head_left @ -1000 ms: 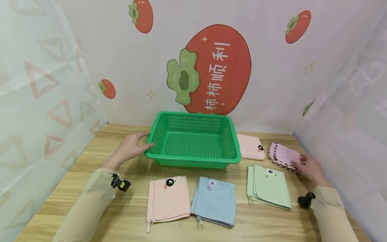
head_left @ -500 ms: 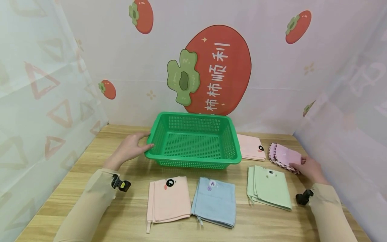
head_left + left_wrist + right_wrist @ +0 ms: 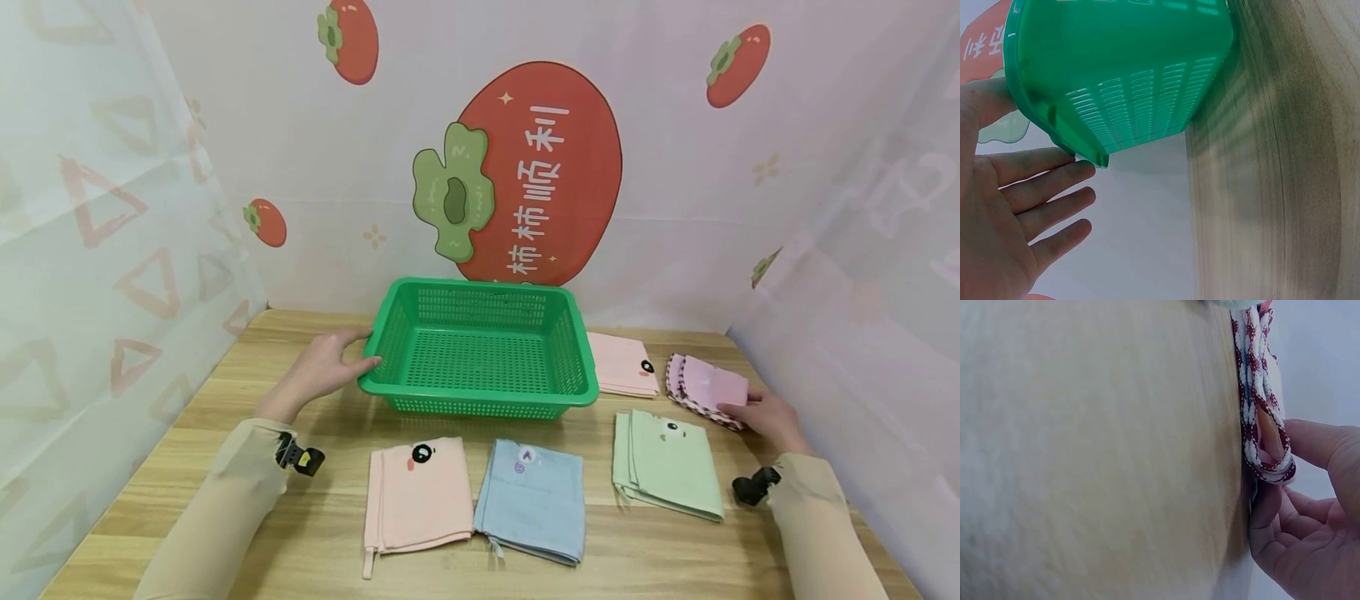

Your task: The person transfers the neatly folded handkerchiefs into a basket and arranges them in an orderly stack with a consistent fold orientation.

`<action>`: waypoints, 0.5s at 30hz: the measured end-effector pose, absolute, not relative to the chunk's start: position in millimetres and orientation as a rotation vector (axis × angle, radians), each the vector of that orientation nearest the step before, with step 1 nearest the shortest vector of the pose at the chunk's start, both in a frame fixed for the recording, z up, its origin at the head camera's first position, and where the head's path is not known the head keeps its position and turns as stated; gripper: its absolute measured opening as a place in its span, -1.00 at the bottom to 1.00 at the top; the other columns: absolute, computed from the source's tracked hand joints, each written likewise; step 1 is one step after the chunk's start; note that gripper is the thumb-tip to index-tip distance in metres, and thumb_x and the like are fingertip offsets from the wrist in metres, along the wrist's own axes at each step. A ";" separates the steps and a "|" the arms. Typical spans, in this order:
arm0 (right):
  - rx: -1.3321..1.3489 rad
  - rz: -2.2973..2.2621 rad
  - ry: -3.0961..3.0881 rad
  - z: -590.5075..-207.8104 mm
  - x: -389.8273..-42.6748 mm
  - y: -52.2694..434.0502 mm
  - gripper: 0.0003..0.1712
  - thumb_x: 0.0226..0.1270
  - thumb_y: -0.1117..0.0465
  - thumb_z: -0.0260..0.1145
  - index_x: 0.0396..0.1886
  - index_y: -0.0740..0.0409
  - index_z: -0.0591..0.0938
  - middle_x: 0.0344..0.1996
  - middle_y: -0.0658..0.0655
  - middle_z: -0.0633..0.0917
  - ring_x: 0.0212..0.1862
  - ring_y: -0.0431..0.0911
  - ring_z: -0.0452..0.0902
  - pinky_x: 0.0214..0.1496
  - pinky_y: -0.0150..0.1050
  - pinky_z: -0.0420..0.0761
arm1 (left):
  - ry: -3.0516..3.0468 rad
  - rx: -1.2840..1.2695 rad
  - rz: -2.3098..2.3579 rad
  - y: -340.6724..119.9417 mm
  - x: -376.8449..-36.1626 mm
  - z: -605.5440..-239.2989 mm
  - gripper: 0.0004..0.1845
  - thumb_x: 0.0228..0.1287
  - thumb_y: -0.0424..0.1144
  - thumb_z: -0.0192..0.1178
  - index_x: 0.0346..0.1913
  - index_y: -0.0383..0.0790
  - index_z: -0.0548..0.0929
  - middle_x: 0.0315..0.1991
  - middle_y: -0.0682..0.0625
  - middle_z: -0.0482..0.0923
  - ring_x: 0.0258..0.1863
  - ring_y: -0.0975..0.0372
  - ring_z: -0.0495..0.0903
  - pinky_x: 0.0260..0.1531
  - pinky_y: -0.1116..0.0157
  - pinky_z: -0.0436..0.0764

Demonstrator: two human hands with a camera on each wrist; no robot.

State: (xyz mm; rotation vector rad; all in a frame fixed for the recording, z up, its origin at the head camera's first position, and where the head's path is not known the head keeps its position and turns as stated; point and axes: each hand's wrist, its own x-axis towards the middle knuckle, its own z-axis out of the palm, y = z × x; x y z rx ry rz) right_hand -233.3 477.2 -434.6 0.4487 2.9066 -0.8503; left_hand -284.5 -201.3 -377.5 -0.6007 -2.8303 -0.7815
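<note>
Right hand (image 3: 768,417) pinches folded pink cloth stack (image 3: 708,385), red-white stitched edges, at right end of tabletop (image 3: 225,400). Left hand (image 3: 318,371), fingers straight, touches green basket (image 3: 480,346) rim.

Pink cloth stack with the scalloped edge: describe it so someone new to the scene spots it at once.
Start at the green basket in the middle of the wooden table and go right, past the peach cloth beside it. The pink cloth stack lies near the table's right edge, with the right hand pinching its near corner. It alone has a dark red and white scalloped trim; the other cloths have plain edges.
</note>
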 end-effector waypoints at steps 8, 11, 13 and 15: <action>0.486 -0.892 2.897 -439.7 -236.3 479.7 -0.08 0.23 -0.22 0.24 0.15 0.59 0.38 -0.22 0.39 0.57 -0.19 0.12 0.40 -0.26 -0.21 0.38 | -2.828 -0.594 -0.773 -201.7 -285.7 -378.9 -0.34 0.22 0.03 0.23 0.25 -0.38 0.45 0.19 -0.28 0.49 0.22 -0.16 0.42 0.16 -0.12 0.42; 0.507 -0.933 2.870 -440.5 -237.1 479.2 -0.09 0.22 -0.24 0.24 0.16 0.55 0.40 -0.27 0.29 0.58 -0.19 0.10 0.39 -0.26 -0.23 0.36 | -2.831 -0.588 -0.769 -201.8 -286.4 -380.0 -0.34 0.22 0.03 0.22 0.24 -0.38 0.45 0.18 -0.28 0.50 0.21 -0.15 0.44 0.15 -0.12 0.43; 0.516 -0.953 2.857 -441.9 -237.8 480.1 -0.05 0.21 -0.27 0.22 0.18 0.53 0.38 -0.23 0.30 0.56 -0.17 0.11 0.38 -0.25 -0.22 0.36 | -2.830 -0.589 -0.770 -202.1 -286.6 -380.3 -0.34 0.23 0.03 0.22 0.24 -0.39 0.45 0.18 -0.29 0.50 0.21 -0.16 0.43 0.15 -0.12 0.43; 0.523 -0.978 2.845 -444.2 -238.9 481.5 -0.02 0.21 -0.30 0.19 0.21 0.53 0.35 -0.15 0.37 0.54 -0.13 0.14 0.38 -0.22 -0.20 0.38 | -2.832 -0.591 -0.771 -202.2 -286.6 -380.4 -0.34 0.23 0.03 0.22 0.25 -0.39 0.44 0.18 -0.29 0.49 0.21 -0.16 0.43 0.16 -0.12 0.42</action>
